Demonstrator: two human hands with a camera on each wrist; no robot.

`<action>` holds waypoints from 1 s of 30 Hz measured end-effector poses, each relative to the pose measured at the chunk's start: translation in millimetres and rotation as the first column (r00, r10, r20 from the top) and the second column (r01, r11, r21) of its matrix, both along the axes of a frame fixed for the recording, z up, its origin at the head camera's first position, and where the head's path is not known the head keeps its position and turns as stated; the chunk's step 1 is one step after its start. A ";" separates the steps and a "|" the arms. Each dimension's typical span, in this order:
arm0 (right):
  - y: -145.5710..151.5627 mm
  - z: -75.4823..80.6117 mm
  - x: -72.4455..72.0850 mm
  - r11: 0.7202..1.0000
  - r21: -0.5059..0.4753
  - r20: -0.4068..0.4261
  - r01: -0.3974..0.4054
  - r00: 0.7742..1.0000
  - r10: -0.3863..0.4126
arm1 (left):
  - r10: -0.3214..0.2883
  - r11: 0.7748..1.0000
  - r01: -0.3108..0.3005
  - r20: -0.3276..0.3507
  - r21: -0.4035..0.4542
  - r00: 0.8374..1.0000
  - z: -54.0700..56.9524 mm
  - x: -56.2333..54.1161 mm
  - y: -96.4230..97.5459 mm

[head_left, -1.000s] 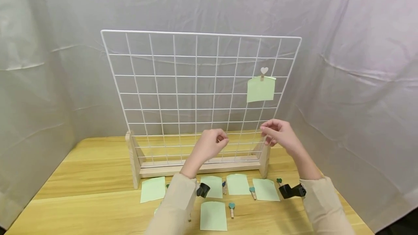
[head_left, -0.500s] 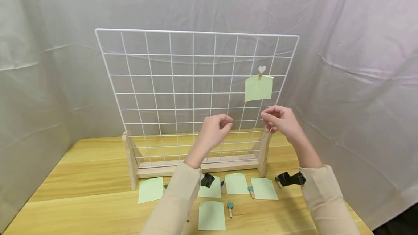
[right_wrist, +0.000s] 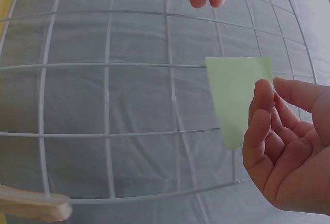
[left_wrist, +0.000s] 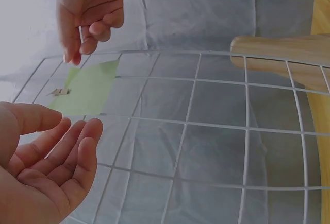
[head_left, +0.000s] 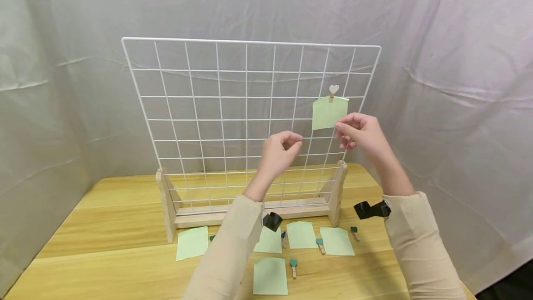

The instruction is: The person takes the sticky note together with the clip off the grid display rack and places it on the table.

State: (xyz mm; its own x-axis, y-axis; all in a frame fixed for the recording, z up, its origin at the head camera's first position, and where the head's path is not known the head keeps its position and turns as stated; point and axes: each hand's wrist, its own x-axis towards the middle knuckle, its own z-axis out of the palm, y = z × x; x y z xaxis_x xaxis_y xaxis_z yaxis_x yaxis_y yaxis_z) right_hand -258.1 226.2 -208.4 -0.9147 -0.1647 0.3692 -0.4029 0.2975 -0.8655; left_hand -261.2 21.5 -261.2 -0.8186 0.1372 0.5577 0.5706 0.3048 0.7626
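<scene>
A pale green note [head_left: 326, 114] hangs on the right side of a white wire grid [head_left: 246, 82]. A small wooden clothespin [head_left: 331, 94] with a white heart holds its top edge. My right hand [head_left: 364, 135] is raised at the note's lower right corner, fingers loosely curled and holding nothing; whether it touches the paper I cannot tell. In the right wrist view the note [right_wrist: 224, 95] lies partly behind those fingers. My left hand [head_left: 279, 154] hovers in front of the grid, left of and below the note. Nothing sits between its relaxed fingers [left_wrist: 85, 159].
Several more green notes [head_left: 269, 277] lie on the wooden table [head_left: 104, 253], with heart-topped clothespins [head_left: 294, 268] beside them. The left sleeve covers part of this row. Wooden feet [head_left: 166, 205] support the grid. Grey cloth [head_left: 62, 105] surrounds the table.
Both hands have risen in front of the grid, the right one up to the note's lower corner. The head view has shifted slightly. The hung note stays in place.
</scene>
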 end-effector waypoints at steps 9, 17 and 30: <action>-2.6 23.6 -1.0 0.997 -0.044 -0.059 0.062 0.996 -0.065 | 0.000 1.000 -0.001 0.014 0.009 1.000 16.1 -5.0 8.0; -5.7 37.9 -8.7 0.992 -0.060 -0.134 0.113 0.984 -0.121 | 0.015 1.000 -0.014 -0.023 0.010 1.000 25.8 -7.2 15.0; -11.0 53.0 -16.1 0.990 -0.004 -0.232 0.144 0.963 -0.141 | 0.058 0.997 -0.053 -0.083 0.057 0.995 31.0 -4.5 24.7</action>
State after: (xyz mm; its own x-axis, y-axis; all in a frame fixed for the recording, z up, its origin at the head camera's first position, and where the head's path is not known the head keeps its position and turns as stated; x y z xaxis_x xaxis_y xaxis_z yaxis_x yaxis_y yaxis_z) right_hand -274.2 215.2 -155.4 -0.8190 -0.0453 0.5719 -0.5443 0.3765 -0.7496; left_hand -265.7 46.2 -230.2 -0.7737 0.0603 0.6307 0.6171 0.2973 0.7286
